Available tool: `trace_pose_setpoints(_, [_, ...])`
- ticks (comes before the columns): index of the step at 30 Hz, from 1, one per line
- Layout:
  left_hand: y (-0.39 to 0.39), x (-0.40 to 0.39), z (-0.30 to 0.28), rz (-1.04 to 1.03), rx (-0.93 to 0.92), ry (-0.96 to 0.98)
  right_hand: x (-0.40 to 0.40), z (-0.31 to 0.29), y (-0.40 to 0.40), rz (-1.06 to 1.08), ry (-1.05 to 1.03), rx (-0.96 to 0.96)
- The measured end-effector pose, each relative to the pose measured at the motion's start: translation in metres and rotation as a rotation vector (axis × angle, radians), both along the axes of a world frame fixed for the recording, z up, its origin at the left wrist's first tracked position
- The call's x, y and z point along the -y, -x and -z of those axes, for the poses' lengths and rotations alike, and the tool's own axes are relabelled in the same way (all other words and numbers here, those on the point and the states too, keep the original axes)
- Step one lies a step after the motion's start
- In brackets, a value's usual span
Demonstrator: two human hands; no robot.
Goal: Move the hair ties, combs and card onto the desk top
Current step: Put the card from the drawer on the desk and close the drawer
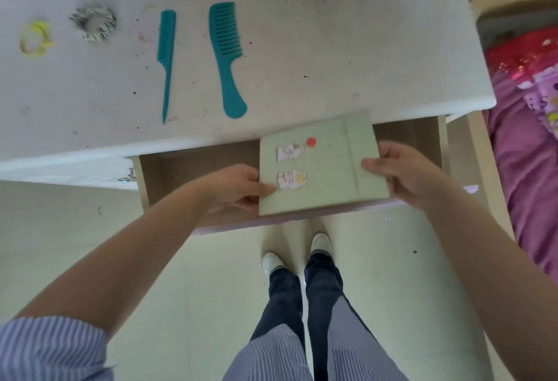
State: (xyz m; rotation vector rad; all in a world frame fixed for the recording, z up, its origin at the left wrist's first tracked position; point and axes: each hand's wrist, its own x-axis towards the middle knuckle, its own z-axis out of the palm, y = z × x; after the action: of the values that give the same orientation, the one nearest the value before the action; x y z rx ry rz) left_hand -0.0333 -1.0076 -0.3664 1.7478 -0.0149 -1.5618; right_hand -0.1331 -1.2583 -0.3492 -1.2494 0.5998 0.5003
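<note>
Both hands hold the card over the open drawer; ties and combs lie on the table.

The left hand (238, 189) pinches the card's (323, 166) left edge, thumb on top, and the right hand (401, 174) pinches its right edge, fingers clamped on it from both sides. The pale green card, with two small stickers and a red dot, hangs above the drawer (193, 166), its far edge just reaching over the table (332, 57) front. On the table, from left: a yellow tie (33, 38), a striped tie (93, 22), a thin comb (166, 57) and a wide comb (228, 54), all well apart, comb handles pointing toward the person.
</note>
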Motion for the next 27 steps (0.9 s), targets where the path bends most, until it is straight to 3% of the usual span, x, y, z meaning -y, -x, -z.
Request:
trace_pose_setpoints(3, [-0.012,0.006,-0.027,-0.040,0.017,0.123,0.011,-0.013,-0.006,0.092,-0.040,0.097])
trace_pose_setpoints(5, [-0.028,0.017,-0.042,-0.202,0.065,0.186,0.013,-0.015,-0.017,0.192,-0.093,0.129])
trace_pose_setpoints(9, [-0.064,0.057,-0.045,-0.543,0.354,0.168,0.002,-0.003,-0.050,0.489,-0.258,0.116])
trace_pose_setpoints(10, [-0.070,0.064,-0.039,-0.480,0.512,0.073,-0.001,0.004,-0.059,0.534,-0.230,0.088])
trace_pose_setpoints(12, [-0.072,0.068,-0.022,-0.159,0.899,-0.197,-0.007,0.010,-0.076,0.566,-0.142,0.037])
trace_pose_setpoints(15, [-0.063,0.059,-0.001,0.160,1.197,-0.276,-0.006,0.008,-0.096,0.488,-0.021,-0.056])
trace_pose_setpoints(17, [-0.056,0.053,0.006,0.258,1.265,-0.260,-0.004,0.002,-0.098,0.358,0.063,-0.113])
trace_pose_setpoints(19, [-0.049,0.049,0.008,0.330,1.306,-0.277,-0.005,0.007,-0.086,0.178,0.293,-0.109])
trace_pose_setpoints(21, [-0.035,0.045,0.008,0.455,1.344,-0.222,-0.010,0.016,-0.055,0.020,0.589,0.056])
trace_pose_setpoints(23, [-0.016,0.037,0.012,0.676,1.418,-0.120,-0.014,0.027,-0.016,-0.357,0.833,0.228])
trace_pose_setpoints(25, [0.005,0.024,0.023,0.966,1.513,-0.038,-0.016,0.046,0.018,-0.972,1.020,0.222])
trace_pose_setpoints(27, [0.025,0.008,0.034,1.254,1.438,-0.039,-0.019,0.057,0.038,-1.186,1.241,0.227])
